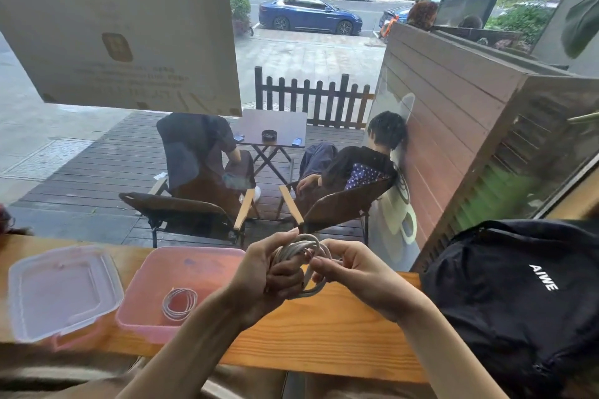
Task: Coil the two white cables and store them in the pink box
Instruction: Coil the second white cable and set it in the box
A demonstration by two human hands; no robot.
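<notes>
Second white cable (303,248) mid-coil: left hand (269,272) grips loops, right hand (348,269) pinches tail. First coil (180,303) already in pink box (152,272). Next, likely: finish wrap, drop in.

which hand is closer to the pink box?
Left. The left hand is just right of the pink box, gripping the cable; the right hand is farther right.

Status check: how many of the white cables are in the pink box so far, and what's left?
One done: a coiled white cable lies inside the open pink box. In hand: the second cable is looped around the left hand, and the right hand pinches a strand near it. Left: finish that coil and put it in the box. The clear lid lies beside the box.
</notes>
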